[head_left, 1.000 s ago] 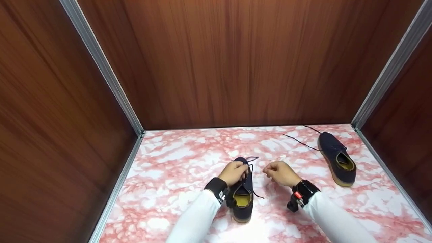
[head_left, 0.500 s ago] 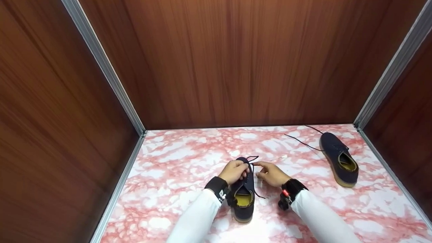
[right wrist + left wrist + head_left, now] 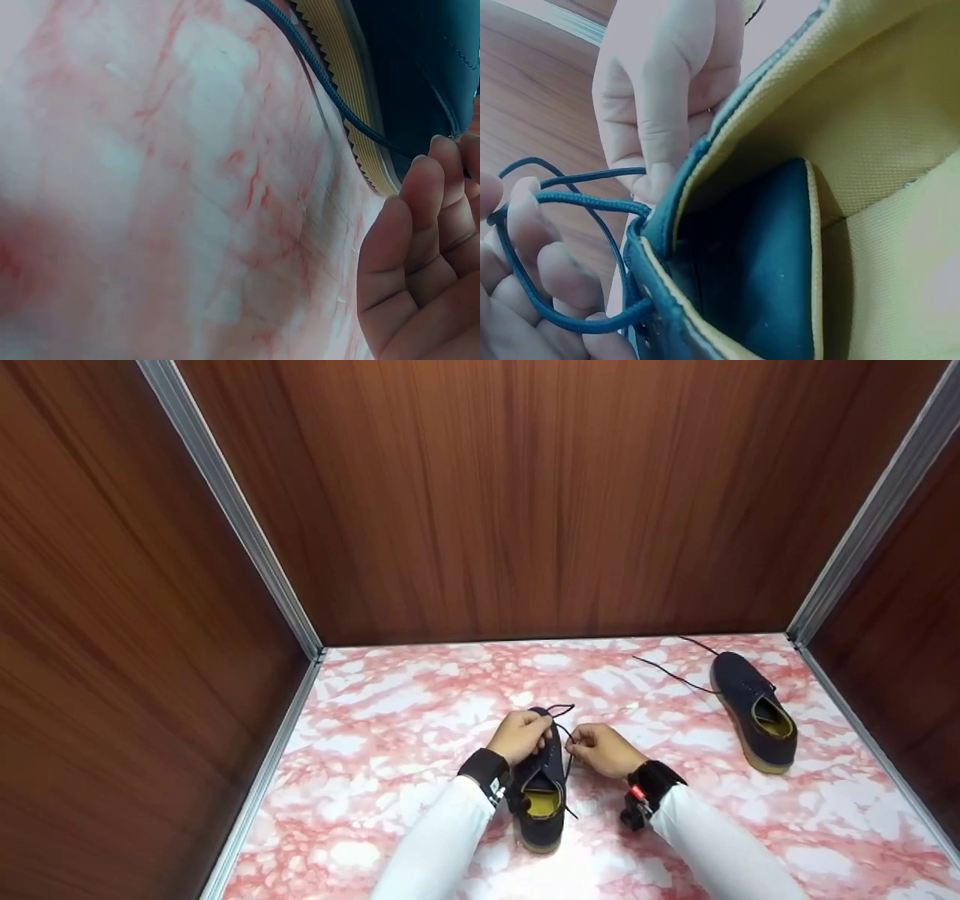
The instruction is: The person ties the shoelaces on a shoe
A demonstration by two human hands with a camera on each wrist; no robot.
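A dark navy lace-up shoe (image 3: 541, 836) with yellow lining stands on the table, toe facing away. My left hand (image 3: 517, 737) lies over its front part and pinches the dark shoelace near the eyelets; its thumb presses on a strand in the left wrist view. On the shoe's right side my right hand (image 3: 609, 751) pinches another stretch of shoelace (image 3: 592, 326), drawn out as a loop from the eyelets. A thin lace loop (image 3: 564, 709) sticks out beyond the toe. In the right wrist view the lace (image 3: 330, 86) runs along the tan sole into the curled fingers.
A matching shoe (image 3: 742, 697) stands at the right, its loose laces (image 3: 675, 678) trailing to the left and back. The red-and-white marbled table (image 3: 390, 735) is enclosed by brown wood-look panels (image 3: 480, 510) with metal corner rails.
My right hand has come left to the shoe, reached for the lace with its index finger, and now pinches it, pulling it slightly outward. The left hand has stayed on the shoe.
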